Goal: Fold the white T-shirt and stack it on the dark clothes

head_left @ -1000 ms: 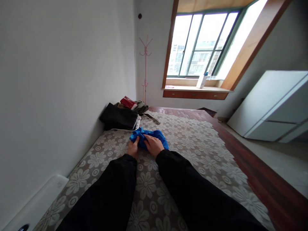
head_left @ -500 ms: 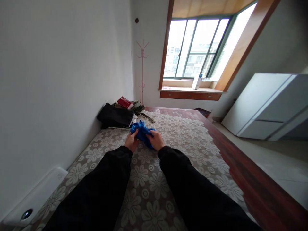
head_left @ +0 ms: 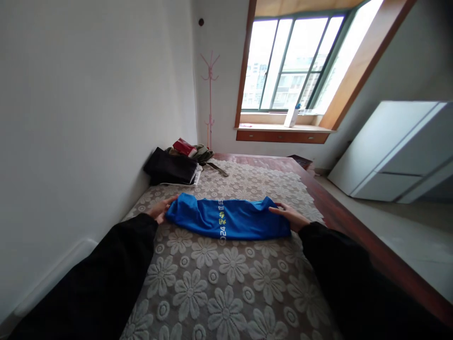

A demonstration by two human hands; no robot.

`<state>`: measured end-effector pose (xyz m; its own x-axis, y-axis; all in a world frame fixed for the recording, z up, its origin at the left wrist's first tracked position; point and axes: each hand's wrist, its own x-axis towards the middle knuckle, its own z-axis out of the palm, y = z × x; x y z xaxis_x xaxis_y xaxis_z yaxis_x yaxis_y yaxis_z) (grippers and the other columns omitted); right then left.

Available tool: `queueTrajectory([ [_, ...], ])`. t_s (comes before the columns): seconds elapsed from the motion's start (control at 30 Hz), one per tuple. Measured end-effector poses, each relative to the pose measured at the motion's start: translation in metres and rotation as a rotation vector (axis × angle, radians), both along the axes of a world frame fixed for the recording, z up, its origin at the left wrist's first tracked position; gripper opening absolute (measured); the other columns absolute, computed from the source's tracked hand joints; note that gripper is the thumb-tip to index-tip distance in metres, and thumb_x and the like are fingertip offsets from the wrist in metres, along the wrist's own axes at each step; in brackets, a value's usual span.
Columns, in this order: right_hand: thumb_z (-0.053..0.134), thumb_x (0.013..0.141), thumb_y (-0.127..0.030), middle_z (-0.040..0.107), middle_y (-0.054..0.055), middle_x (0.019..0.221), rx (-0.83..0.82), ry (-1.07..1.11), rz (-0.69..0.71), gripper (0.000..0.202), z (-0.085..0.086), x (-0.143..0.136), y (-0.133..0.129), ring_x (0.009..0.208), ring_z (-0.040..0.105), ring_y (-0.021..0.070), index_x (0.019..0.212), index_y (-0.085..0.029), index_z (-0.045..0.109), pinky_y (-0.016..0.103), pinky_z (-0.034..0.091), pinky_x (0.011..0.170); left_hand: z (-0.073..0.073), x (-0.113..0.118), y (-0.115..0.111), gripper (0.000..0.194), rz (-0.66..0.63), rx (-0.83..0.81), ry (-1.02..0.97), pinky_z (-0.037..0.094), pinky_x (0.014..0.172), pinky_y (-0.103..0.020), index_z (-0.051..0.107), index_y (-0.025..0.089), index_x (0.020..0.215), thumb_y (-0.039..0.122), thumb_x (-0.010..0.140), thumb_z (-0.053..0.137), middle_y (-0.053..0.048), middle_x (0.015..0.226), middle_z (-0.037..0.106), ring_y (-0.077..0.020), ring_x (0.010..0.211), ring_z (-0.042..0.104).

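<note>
A blue shirt (head_left: 226, 218) with white and yellow print is stretched out sideways on the flower-patterned bed cover (head_left: 226, 288). My left hand (head_left: 162, 209) grips its left end and my right hand (head_left: 290, 216) grips its right end, arms spread wide. Both sleeves are black.
A pile of dark clothes with a red item (head_left: 176, 164) lies at the far left of the bed by the wall. A pink coat stand (head_left: 209, 97) is in the corner. A window with a sill (head_left: 283, 134) is ahead, a white cabinet (head_left: 396, 151) at right.
The shirt was bunched between my hands held close together. Now my hands have pulled apart and the shirt is spread out wide on the bed.
</note>
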<state>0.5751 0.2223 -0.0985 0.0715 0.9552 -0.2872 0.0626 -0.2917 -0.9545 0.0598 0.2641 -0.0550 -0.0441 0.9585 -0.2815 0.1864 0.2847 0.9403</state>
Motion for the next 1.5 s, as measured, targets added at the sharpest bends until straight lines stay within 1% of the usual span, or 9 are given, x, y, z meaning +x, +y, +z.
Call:
queueTrajectory([
  [0.17,0.102,0.055,-0.036,0.081,0.006,0.091,0.151,-0.188,-0.03,0.054,0.013,-0.013,0.039,0.087,0.079,0.0297,0.099,-0.024,0.073,0.042,0.069,0.084,0.01,0.017,0.045,0.03,-0.095,0.011,0.181,0.068,0.092,-0.04,0.076,0.015,0.116,0.044,0.106,0.078,-0.007,0.115,0.077,-0.0229,0.102,0.076],
  [0.43,0.087,0.08,-0.049,0.081,0.009,0.115,0.391,-0.424,-0.226,0.056,0.046,0.03,0.071,0.106,0.078,0.0294,0.126,-0.022,0.072,0.038,0.064,0.095,0.025,0.008,0.067,0.034,0.056,0.397,0.527,0.057,0.116,-0.05,0.073,0.015,0.128,0.037,0.104,0.08,-0.009,0.125,0.076,-0.0276,0.122,0.072],
  [0.57,0.092,0.071,-0.029,0.08,0.013,0.11,0.296,-0.648,-0.202,0.056,0.029,0.029,0.088,0.111,0.076,0.0357,0.124,-0.018,0.076,0.047,0.062,0.103,0.005,0.01,0.069,0.036,0.002,0.322,0.711,0.06,0.112,-0.054,0.073,0.015,0.127,0.041,0.103,0.082,-0.011,0.129,0.074,-0.0286,0.121,0.072],
  [0.73,0.08,0.084,-0.022,0.069,0.017,0.148,0.317,-0.86,-0.105,0.049,0.001,0.013,0.107,0.145,0.061,0.0379,0.133,-0.021,0.078,0.048,0.045,0.127,-0.012,0.013,0.077,0.043,-0.059,0.31,0.854,0.058,0.115,-0.056,0.07,0.018,0.138,0.045,0.105,0.078,-0.013,0.139,0.071,-0.0306,0.128,0.07],
  [0.9,0.072,0.093,-0.025,0.071,0.019,0.143,0.301,-0.97,-0.068,0.041,-0.011,0.007,0.135,0.142,0.063,0.0371,0.133,-0.018,0.08,0.047,0.045,0.126,-0.015,0.012,0.102,0.041,-0.089,0.308,0.912,0.061,0.112,-0.054,0.071,0.017,0.136,0.046,0.107,0.076,-0.013,0.138,0.072,-0.0296,0.126,0.071],
  [1.03,0.072,0.089,-0.021,0.075,0.018,0.13,0.315,-1.006,-0.114,0.021,-0.016,0.012,0.147,0.129,0.069,0.0354,0.107,-0.019,0.083,0.045,0.05,0.118,-0.023,0.007,0.113,0.037,-0.084,0.307,0.91,0.063,0.11,-0.052,0.072,0.018,0.134,0.042,0.107,0.077,-0.012,0.138,0.071,-0.0289,0.125,0.071],
  [1.27,0.07,0.084,-0.029,0.077,0.008,0.097,0.452,-0.865,-0.238,0.008,-0.011,0.023,0.135,0.094,0.075,0.0274,0.088,-0.023,0.07,0.042,0.061,0.097,-0.021,0.0,0.108,0.032,-0.051,0.388,0.795,0.063,0.108,-0.051,0.074,0.015,0.124,0.041,0.106,0.077,-0.011,0.128,0.074,-0.0269,0.118,0.073],
  [1.4,0.074,0.082,-0.062,0.075,0.008,0.088,0.548,-0.733,-0.212,0.039,0.011,0.033,0.104,0.089,0.074,0.0287,0.085,-0.024,0.066,0.046,0.064,0.092,-0.001,-0.003,0.082,0.022,-0.058,0.511,0.644,0.061,0.11,-0.045,0.072,0.016,0.111,0.038,0.105,0.071,-0.009,0.114,0.078,-0.0248,0.11,0.075],
  [1.5,0.079,0.071,-0.09,0.075,0.008,0.09,0.634,-0.646,-0.13,0.068,0.033,0.049,0.054,0.09,0.073,0.0293,0.084,-0.024,0.067,0.048,0.065,0.094,0.019,-0.012,0.039,0.028,-0.08,0.596,0.536,0.06,0.111,-0.042,0.07,0.018,0.106,0.045,0.097,0.068,-0.01,0.113,0.078,-0.0263,0.11,0.076],
])
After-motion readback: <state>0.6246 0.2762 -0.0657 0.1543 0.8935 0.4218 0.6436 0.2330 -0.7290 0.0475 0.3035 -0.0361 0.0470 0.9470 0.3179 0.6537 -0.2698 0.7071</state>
